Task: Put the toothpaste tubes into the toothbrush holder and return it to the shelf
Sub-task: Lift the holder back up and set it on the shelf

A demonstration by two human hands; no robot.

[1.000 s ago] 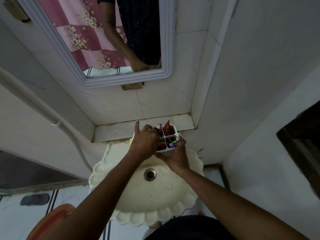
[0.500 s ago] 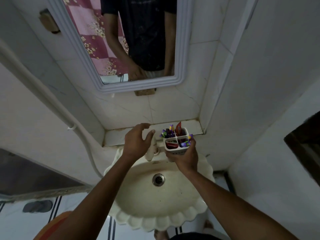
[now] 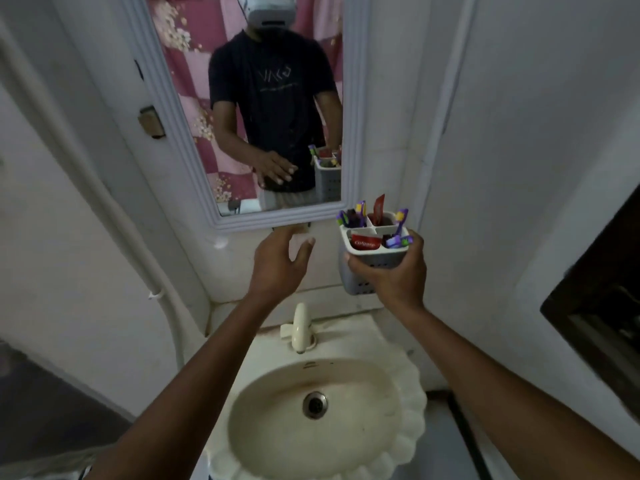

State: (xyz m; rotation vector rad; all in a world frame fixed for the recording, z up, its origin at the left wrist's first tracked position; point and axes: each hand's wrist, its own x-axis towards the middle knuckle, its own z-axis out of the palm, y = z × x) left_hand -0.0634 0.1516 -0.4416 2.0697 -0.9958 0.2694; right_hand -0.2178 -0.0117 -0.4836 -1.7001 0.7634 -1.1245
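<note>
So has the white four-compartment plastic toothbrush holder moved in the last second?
Yes. The toothbrush holder has risen from beside the cream tap to near the mirror frame, right hand gripping.

The toothbrush holder (image 3: 360, 271) is pale grey with rows of small dark holes in its walls, and it carries a red toothpaste tube (image 3: 366, 241) with white lettering in the near left compartment, a second red tube (image 3: 378, 206) in the far right one, and toothbrushes (image 3: 358, 214) in purple, yellow and green. The sink (image 3: 408, 441) is cream with a scalloped edge, brownish stains and a dark metal drain (image 3: 315, 404), and the tap (image 3: 300, 325) is the same cream. The mirror (image 3: 353, 98) has a pale grey ribbed frame and reflects a pink and maroon chequered cloth (image 3: 180, 43) with pale floral sprigs and a black T-shirt (image 3: 273, 95) with faint grey print; the walls (image 3: 519, 133) are plain white.
</note>
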